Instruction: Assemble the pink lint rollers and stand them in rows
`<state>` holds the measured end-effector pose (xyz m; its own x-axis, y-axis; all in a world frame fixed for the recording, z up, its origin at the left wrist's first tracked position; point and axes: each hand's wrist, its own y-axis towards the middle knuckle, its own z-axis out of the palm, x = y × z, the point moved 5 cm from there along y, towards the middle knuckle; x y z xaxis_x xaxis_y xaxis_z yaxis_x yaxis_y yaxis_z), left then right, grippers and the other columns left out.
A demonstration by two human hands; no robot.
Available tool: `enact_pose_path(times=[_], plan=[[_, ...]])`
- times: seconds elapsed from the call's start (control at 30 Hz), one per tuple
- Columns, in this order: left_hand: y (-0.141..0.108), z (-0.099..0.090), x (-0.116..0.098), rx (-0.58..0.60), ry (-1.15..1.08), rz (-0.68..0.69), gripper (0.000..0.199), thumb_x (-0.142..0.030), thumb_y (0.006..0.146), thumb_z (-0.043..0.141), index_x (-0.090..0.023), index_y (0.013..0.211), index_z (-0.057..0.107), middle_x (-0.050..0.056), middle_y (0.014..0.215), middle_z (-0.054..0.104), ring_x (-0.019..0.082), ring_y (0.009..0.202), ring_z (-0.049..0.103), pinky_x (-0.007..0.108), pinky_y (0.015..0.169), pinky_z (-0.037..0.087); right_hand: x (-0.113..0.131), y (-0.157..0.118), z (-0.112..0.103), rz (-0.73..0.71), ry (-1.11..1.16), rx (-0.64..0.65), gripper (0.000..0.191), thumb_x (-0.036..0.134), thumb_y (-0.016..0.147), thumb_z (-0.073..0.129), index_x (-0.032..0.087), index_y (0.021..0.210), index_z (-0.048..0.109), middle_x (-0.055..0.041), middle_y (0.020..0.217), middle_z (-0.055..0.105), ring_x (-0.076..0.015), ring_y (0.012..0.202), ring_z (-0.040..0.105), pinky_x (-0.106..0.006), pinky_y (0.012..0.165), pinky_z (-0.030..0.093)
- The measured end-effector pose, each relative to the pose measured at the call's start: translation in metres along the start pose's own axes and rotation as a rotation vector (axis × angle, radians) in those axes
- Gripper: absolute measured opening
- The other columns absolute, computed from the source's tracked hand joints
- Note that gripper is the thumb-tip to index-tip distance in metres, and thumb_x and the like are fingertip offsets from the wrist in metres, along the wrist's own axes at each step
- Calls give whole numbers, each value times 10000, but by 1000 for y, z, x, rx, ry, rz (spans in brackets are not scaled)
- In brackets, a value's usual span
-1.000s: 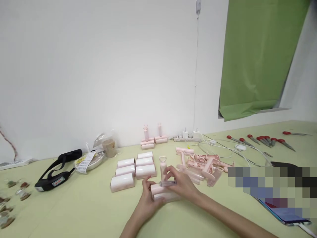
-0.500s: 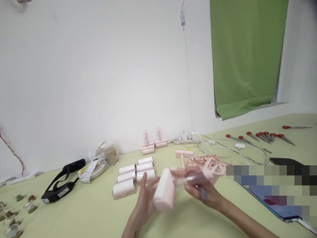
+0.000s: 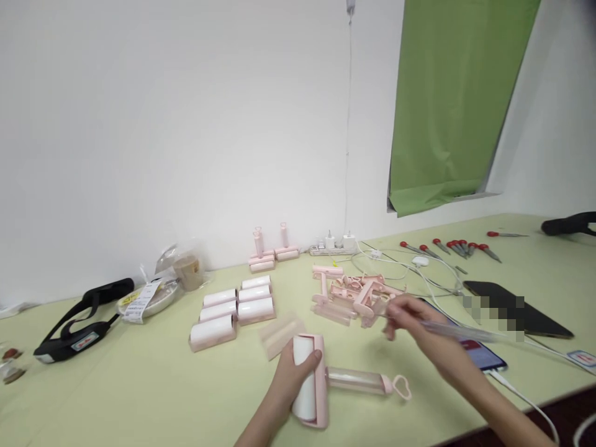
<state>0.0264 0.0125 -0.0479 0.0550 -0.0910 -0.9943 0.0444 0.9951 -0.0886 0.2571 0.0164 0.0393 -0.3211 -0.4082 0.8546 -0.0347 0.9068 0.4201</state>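
Observation:
My left hand (image 3: 294, 375) is wrapped round the head of a lint roller, its thumb on the pink frame (image 3: 320, 388). The white paper roll (image 3: 305, 379) sits in that frame. A clear handle (image 3: 356, 380) points right from it and ends in a pink heart-shaped ring (image 3: 401, 387). My right hand (image 3: 412, 316), bent at the fingers, is beside a heap of pink roller parts (image 3: 354, 292). A long clear plastic piece (image 3: 459, 330), blurred, runs out from this hand. A clear curved cover (image 3: 280, 335) lies just behind my left hand.
Several white rolls (image 3: 218, 310) lie in two columns to the left. Lint rollers (image 3: 263, 257) stand by the wall. A power strip (image 3: 333, 248), cables, red-handled tools (image 3: 459, 246), a phone (image 3: 484, 355) and a dark tablet (image 3: 516, 307) are right. A black strap (image 3: 84, 320) lies left.
The lint roller has come down to the table front in my left hand, its handle now pointing right. My right hand has left it and moved right. The view has turned right.

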Motion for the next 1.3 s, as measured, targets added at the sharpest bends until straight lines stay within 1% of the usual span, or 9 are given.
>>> enact_pose_path(times=[0.13, 0.2, 0.27, 0.37, 0.6, 0.83, 0.93, 1.13, 1.3], plan=[[0, 5, -3, 20, 56, 69, 354, -415, 620, 644, -156, 830, 526, 3, 704, 567, 160, 652, 537, 256, 598, 419, 10, -10, 63, 145, 253, 238, 211, 379, 686, 597, 180, 747, 566, -25, 693, 615, -192, 686, 616, -289, 647, 465], [-1, 8, -8, 60, 70, 128, 353, -413, 623, 641, -148, 832, 539, 15, 730, 579, 166, 684, 536, 257, 620, 414, 8, -13, 81, 163, 291, 292, 219, 360, 671, 614, 175, 783, 581, -35, 753, 625, -195, 727, 616, -285, 654, 469], [-1, 10, -11, 89, 77, 155, 352, -414, 625, 638, -143, 831, 549, 27, 747, 591, 172, 706, 535, 263, 639, 411, 5, -15, 89, 159, 301, 313, 197, 344, 692, 597, 172, 789, 580, -27, 711, 628, -180, 703, 611, -277, 642, 470], [-2, 9, -11, 86, 87, 147, 363, -421, 625, 635, -142, 837, 545, 27, 733, 588, 169, 681, 534, 266, 627, 413, 2, -15, 90, 150, 301, 311, 160, 333, 742, 550, 173, 754, 565, -6, 623, 618, -152, 632, 602, -266, 627, 467], [-4, 12, -12, 119, 125, 186, 349, -403, 653, 618, -146, 865, 517, 29, 765, 576, 164, 691, 532, 258, 634, 419, 9, -15, 81, 129, 249, 308, 173, 337, 743, 551, 170, 754, 593, -22, 668, 633, -161, 670, 609, -269, 646, 477], [-7, 13, -15, 134, 138, 206, 340, -391, 662, 610, -150, 878, 506, 41, 816, 584, 178, 741, 538, 259, 661, 423, 33, -16, 76, -127, 11, 516, 165, 281, 770, 512, 198, 854, 627, -33, 825, 610, -166, 782, 572, -261, 697, 453], [-7, 13, -14, 153, 171, 215, 320, -369, 675, 596, -147, 886, 501, 47, 846, 578, 187, 789, 528, 269, 702, 416, 38, -19, 79, -146, -92, 590, 166, 304, 819, 445, 213, 873, 573, -21, 854, 563, -154, 815, 545, -270, 745, 439], [0, 15, -15, 116, 222, 196, 296, -357, 690, 574, -152, 876, 470, 32, 801, 546, 169, 744, 508, 261, 662, 410, 23, -20, 91, -334, -204, 537, 210, 287, 865, 342, 231, 980, 509, -62, 1022, 495, -165, 984, 472, -300, 856, 385], [14, 23, -20, 19, 225, 240, 294, -373, 659, 599, -180, 787, 418, -13, 700, 500, 145, 660, 496, 229, 585, 397, 9, -10, 85, -407, -222, 480, 231, 259, 868, 325, 239, 990, 520, -80, 1092, 512, -175, 1053, 460, -304, 877, 370]])
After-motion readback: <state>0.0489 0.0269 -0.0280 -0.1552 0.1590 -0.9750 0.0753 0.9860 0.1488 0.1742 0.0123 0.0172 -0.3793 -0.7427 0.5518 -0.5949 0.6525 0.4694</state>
